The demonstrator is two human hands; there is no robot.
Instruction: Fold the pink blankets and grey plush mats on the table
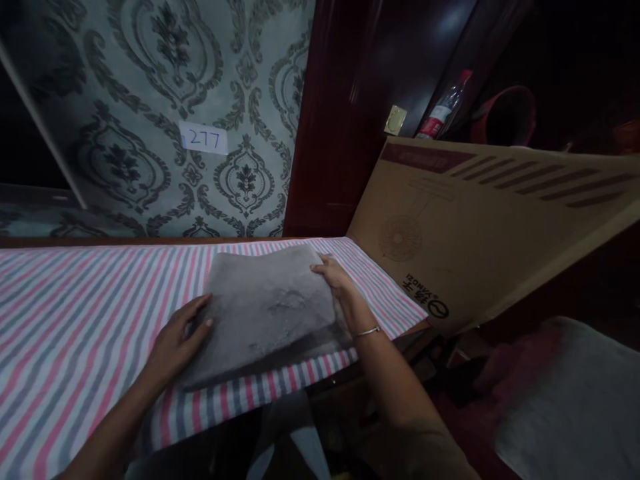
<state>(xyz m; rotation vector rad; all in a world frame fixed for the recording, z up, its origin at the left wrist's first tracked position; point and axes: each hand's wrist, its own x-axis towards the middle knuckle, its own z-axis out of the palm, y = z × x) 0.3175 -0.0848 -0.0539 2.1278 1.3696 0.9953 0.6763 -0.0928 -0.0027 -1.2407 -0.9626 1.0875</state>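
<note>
A folded grey cloth [265, 307] lies flat and roughly rectangular on the striped tablecloth [100, 320]. Darker, wrinkled patches show on its top face, and its near edge is blurred. My left hand [177, 337] is at the cloth's left side, thumb and fingers bent around the edge. At the far right corner, my right hand [337, 280] pinches the cloth between thumb and fingers. A thin bangle [367, 331] circles my right wrist. The undersides of both grips are hidden.
A large cardboard box panel [450, 233] stands along the table's right side. Behind it is a red-capped plastic bottle [445, 107]. Patterned wallpaper carries a paper label reading 277 [204, 138]. Grey and pink fabric [575, 407] lies at the lower right.
</note>
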